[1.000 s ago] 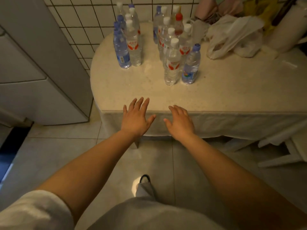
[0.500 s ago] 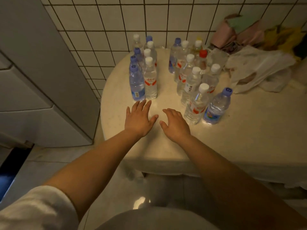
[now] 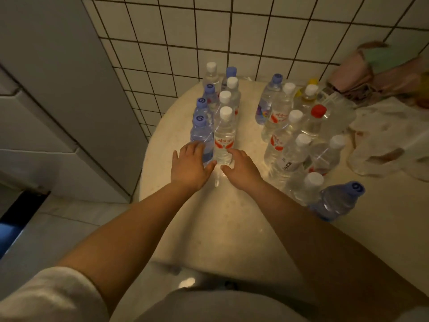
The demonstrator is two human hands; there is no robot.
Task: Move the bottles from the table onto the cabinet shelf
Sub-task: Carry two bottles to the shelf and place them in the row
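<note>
Two clusters of clear water bottles stand on the round beige table (image 3: 232,224) against the tiled wall. In the left cluster, the nearest blue-capped bottle (image 3: 201,133) and a white-capped bottle with a red label (image 3: 224,138) stand side by side. My left hand (image 3: 190,165) reaches the lower part of the blue-capped bottle, fingers extended against it. My right hand (image 3: 242,169) touches the base of the red-label bottle, fingers loosely spread. Neither hand has closed round a bottle. The right cluster (image 3: 294,145) holds several bottles, one red-capped (image 3: 318,111).
A grey cabinet or fridge (image 3: 58,101) stands left of the table. Plastic bags (image 3: 390,145) and pink cloth (image 3: 371,68) lie at the table's right back. One blue-capped bottle (image 3: 336,201) stands nearest on the right. Tiled floor lies below.
I have stepped closer to the table. Both hands moved forward from the table's front area up to the two front bottles of the left cluster.
</note>
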